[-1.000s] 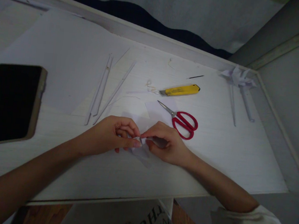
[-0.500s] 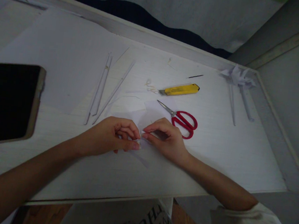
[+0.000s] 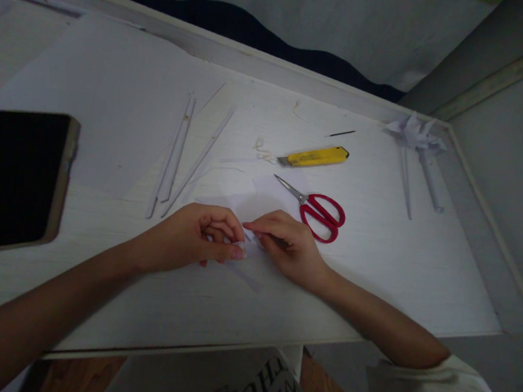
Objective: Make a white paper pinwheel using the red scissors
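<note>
Between the fingertips of both hands is a small piece of white paper (image 3: 249, 234), partly hidden by the fingers. My left hand (image 3: 213, 238) pinches it between thumb and forefinger, the other fingers curled. From the right, my right hand (image 3: 289, 242) grips the same piece, its index finger lying along the upper edge. Just beyond the right hand lie scissors (image 3: 322, 213) with red handles, blades pointing left. A yellow utility knife (image 3: 319, 156) rests farther back, its blade beside a few pale scraps (image 3: 265, 153).
A smartphone (image 3: 15, 176) lies at the left, near a large sheet of white paper (image 3: 99, 91). Thin rolled paper tubes (image 3: 177, 150) lie left of centre. In the back right corner is a folded paper flower (image 3: 415, 134) with stick-like stems. A thin dark stick (image 3: 341, 133) lies behind the knife.
My right index finger has stretched left over the paper, close to the left fingertips. The right hand has lowered slightly, and the left hand stays almost still.
</note>
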`<action>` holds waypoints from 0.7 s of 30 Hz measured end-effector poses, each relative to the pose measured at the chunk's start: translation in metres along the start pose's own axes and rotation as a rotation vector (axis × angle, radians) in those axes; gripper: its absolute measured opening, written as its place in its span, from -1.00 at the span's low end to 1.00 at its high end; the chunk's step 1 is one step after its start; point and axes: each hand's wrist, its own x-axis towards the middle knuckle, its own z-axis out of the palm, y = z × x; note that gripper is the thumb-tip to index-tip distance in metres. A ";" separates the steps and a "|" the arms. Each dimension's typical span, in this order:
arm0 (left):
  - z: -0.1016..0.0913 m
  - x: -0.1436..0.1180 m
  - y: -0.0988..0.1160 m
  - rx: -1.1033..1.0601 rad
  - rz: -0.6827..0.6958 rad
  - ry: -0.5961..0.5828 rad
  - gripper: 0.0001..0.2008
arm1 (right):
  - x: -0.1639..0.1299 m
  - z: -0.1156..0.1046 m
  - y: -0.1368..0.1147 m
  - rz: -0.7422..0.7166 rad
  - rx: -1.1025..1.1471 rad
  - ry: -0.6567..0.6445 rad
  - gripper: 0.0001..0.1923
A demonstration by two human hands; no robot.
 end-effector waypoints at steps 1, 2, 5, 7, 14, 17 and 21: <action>0.000 0.000 0.000 0.001 0.002 0.000 -0.79 | 0.000 0.000 0.000 0.006 0.007 0.001 -0.74; 0.000 0.000 0.000 0.000 0.006 -0.004 -0.79 | 0.000 0.000 0.000 0.010 0.015 0.004 -0.75; 0.000 0.000 -0.001 0.000 0.016 -0.019 -0.78 | 0.001 0.001 0.000 0.018 0.037 0.024 -0.77; 0.000 0.000 -0.001 -0.007 0.021 -0.027 -0.77 | 0.001 0.001 -0.001 0.022 0.046 0.031 -0.79; 0.000 0.001 -0.002 -0.015 0.023 -0.025 -0.78 | 0.001 0.003 -0.003 0.065 0.069 0.035 -0.82; 0.000 0.001 -0.002 -0.005 0.023 -0.017 -0.78 | 0.001 0.003 -0.004 0.080 0.083 0.035 -0.83; 0.000 0.000 -0.002 0.022 0.018 -0.007 -0.78 | 0.001 0.003 -0.005 0.118 0.098 0.020 -0.83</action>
